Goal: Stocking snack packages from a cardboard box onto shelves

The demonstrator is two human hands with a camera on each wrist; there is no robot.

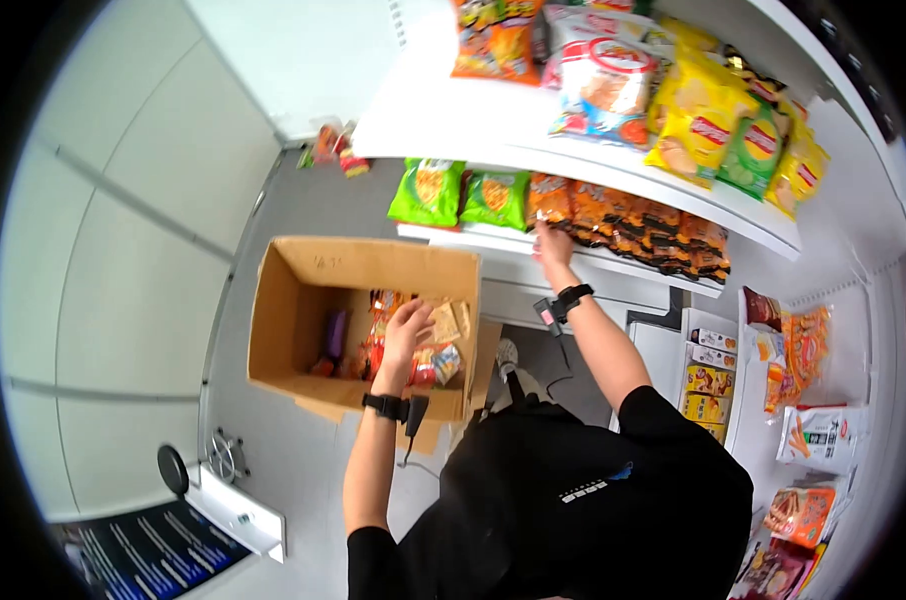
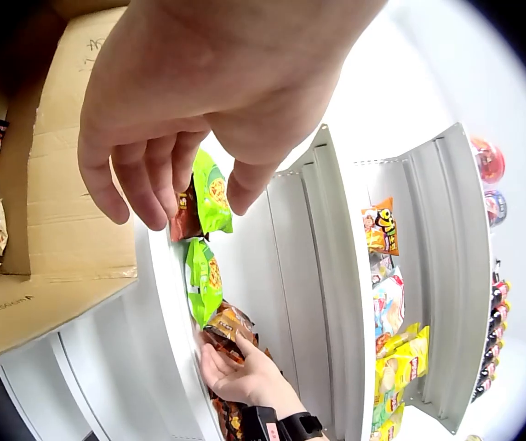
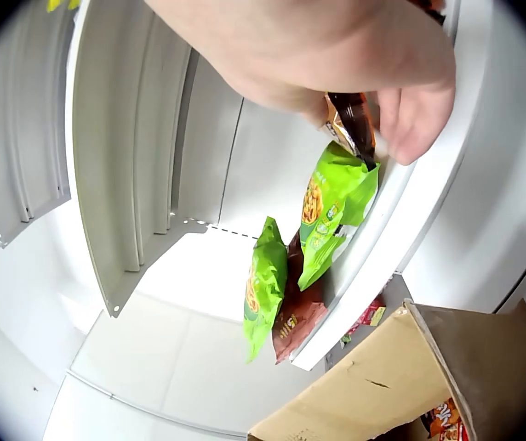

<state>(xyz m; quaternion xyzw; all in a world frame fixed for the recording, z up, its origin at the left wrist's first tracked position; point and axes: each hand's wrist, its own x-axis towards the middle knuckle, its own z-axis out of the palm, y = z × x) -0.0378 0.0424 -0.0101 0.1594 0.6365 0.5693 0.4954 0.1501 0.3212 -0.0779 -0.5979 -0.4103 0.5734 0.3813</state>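
Observation:
My right hand (image 1: 553, 250) is at the front of the lower shelf, at the left end of a row of orange-brown snack bags (image 1: 613, 215). In the right wrist view its fingers pinch the edge of a dark brown snack bag (image 3: 353, 124). This bag stands beside a green snack bag (image 3: 337, 202). My left hand (image 1: 405, 335) hangs over the open cardboard box (image 1: 373, 250) with loosely bent fingers and nothing in them. Inside the box lie several snack packets (image 1: 443, 325), partly hidden by this hand.
Above, a white shelf (image 1: 453, 120) holds chip bags, among them yellow ones (image 1: 698, 120). Two green bags (image 1: 428, 192) stand left of the brown row. A side rack with packets (image 1: 823, 435) is at the right. Some packets (image 1: 333, 145) lie in the far floor corner.

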